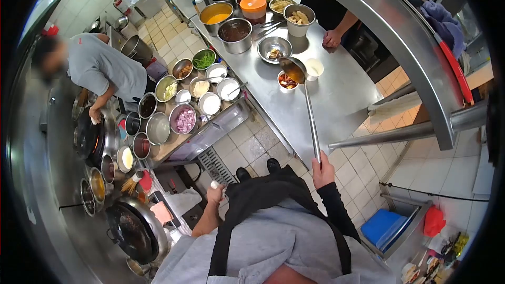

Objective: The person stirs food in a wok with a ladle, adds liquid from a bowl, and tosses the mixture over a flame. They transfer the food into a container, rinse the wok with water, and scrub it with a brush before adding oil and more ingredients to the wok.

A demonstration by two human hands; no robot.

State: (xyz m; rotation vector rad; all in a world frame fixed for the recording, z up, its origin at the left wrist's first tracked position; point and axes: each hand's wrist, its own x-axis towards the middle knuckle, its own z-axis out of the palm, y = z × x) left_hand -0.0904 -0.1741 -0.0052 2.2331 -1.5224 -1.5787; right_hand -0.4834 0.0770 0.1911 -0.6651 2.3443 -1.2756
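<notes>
My right hand [323, 171] is wrapped round the long handle of a metal ladle [311, 118]. The ladle's bowl is tilted over a small white container [287, 88] with dark red and brown food in it. Just right of that stands a pale cup [314, 68]. Behind the ladle a steel bowl [274, 49] holds a little brown food. My left hand [214, 195] is closed low by my apron, with a small white thing [214, 184] showing at the top of the fist; I cannot make out what it is.
Pots and tubs of food fill the far steel counter [342, 94], where another person's hand [332, 39] rests. Several ingredient bowls, one with sliced onion [184, 119], stand on the left. A co-worker [110, 63] works at a wok [87, 134]; another wok [131, 231] sits nearer me.
</notes>
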